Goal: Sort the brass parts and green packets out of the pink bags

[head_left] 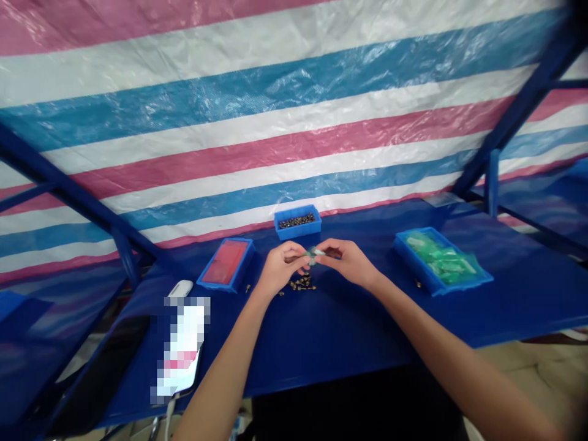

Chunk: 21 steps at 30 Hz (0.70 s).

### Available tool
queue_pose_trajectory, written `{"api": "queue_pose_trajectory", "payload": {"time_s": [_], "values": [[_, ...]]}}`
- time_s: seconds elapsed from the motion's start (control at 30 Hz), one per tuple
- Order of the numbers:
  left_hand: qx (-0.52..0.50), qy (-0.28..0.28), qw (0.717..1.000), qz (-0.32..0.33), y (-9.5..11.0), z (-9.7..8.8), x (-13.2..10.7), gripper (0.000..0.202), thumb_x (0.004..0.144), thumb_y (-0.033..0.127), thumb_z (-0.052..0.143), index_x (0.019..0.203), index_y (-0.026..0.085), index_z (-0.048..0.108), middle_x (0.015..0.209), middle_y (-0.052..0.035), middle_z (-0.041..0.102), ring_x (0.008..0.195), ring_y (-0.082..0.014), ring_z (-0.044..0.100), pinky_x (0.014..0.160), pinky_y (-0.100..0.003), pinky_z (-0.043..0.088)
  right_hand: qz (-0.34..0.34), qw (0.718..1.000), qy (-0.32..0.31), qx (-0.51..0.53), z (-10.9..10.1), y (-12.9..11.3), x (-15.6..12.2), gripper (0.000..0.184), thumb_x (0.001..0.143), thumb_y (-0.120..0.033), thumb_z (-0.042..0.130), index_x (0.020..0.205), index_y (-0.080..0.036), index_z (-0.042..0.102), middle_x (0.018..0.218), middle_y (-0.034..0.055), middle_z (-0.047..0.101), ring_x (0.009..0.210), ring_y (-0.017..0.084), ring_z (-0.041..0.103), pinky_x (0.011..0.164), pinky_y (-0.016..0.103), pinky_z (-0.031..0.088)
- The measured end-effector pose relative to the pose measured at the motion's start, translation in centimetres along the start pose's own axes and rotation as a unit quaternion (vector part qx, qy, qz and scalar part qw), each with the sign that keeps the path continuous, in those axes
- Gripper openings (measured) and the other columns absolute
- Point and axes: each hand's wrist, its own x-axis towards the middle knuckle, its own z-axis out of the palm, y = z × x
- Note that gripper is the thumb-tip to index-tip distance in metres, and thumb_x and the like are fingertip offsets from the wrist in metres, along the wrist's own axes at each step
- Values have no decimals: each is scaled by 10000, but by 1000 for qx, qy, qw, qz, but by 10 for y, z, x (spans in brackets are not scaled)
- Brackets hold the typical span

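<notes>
A glossy blue table [340,337] is bearing a blue rectangular plastic bin [301,231]. In front of that bin, left hand [278,267] and right hand [353,262] are grasping, in fingertip grips, a small pale-green piece [313,252]; farther in front, loose brass-coloured metal parts [302,285] are lying.

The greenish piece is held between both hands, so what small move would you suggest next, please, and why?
Perhaps let the left hand hold the greenish piece while the right hand takes a small metal part: both hands pinch the piece, and several parts lie loose nearby.
</notes>
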Motion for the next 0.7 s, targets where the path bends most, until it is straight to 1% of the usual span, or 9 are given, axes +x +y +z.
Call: {"api": "queue_pose_trajectory", "payload": {"time_s": [0.07, 0.1, 0.2, 0.3, 0.37, 0.4, 0.5, 0.57, 0.7], "values": [[83, 15, 996, 28, 2, -2, -1, 250, 822, 416, 699, 896, 189, 623, 821, -38, 736, 713, -180, 699, 577, -249, 510, -14, 991, 77, -109, -16, -13, -12, 255, 840, -436, 682, 927, -201, 723, 894, 43, 742, 793, 190, 669, 743, 317, 523], [143, 35, 988, 52, 3, -4, -1, 219, 853, 414, 661, 908, 203, 645, 855, -33, 739, 745, -178, 697, 606, -250, 505, -19, 977, 133, -163, -30, -21, -20, 253, 842, -432, 682, 945, -206, 727, 893, 45, 744, 775, 192, 669, 728, 316, 520], [298, 105, 942, 116, 4, -10, -2, 175, 909, 375, 584, 975, 250, 688, 909, -12, 743, 787, -172, 681, 710, -261, 489, -20, 905, 305, -297, -89, -45, -44, 273, 825, -435, 707, 983, -212, 726, 888, 59, 743, 758, 212, 678, 719, 323, 511], [361, 137, 913, 134, 3, -14, -2, 197, 934, 331, 537, 1052, 266, 681, 895, -9, 740, 751, -172, 670, 727, -263, 472, 16, 833, 383, -399, -155, -52, -63, 225, 818, -398, 719, 925, -200, 719, 852, 89, 741, 769, 239, 686, 729, 333, 490], [384, 140, 902, 140, 3, -13, -3, 211, 941, 314, 518, 1073, 270, 677, 876, -11, 736, 735, -175, 665, 714, -259, 462, 49, 819, 341, -458, -187, -42, -69, 148, 818, -348, 709, 823, -200, 706, 796, 96, 734, 716, 237, 670, 684, 331, 455], [394, 138, 897, 144, 3, -12, -4, 214, 943, 308, 511, 1073, 272, 677, 876, -12, 735, 735, -176, 664, 710, -258, 459, 67, 822, 293, -484, -197, -35, -70, 122, 797, -313, 721, 758, -202, 691, 741, 89, 722, 675, 229, 654, 649, 324, 428], [419, 126, 886, 155, 4, -9, -5, 212, 948, 290, 494, 1048, 278, 680, 903, -12, 735, 757, -177, 664, 726, -255, 458, 112, 837, 151, -514, -210, -11, -68, 141, 731, -202, 746, 637, -198, 640, 651, 64, 691, 620, 197, 621, 595, 300, 369], [425, 120, 884, 156, 4, -9, -5, 208, 949, 282, 491, 1035, 278, 681, 918, -13, 736, 772, -178, 666, 746, -256, 462, 125, 840, 122, -513, -211, -2, -64, 127, 721, -192, 748, 634, -185, 655, 660, 67, 695, 627, 187, 619, 597, 295, 359], [423, 122, 885, 154, 5, -10, -5, 203, 947, 275, 498, 1031, 276, 683, 934, -16, 737, 783, -182, 667, 768, -263, 465, 139, 853, 109, -492, -216, 5, -60, 132, 733, -263, 764, 651, -168, 725, 639, 74, 694, 609, 192, 612, 603, 304, 367]]}}
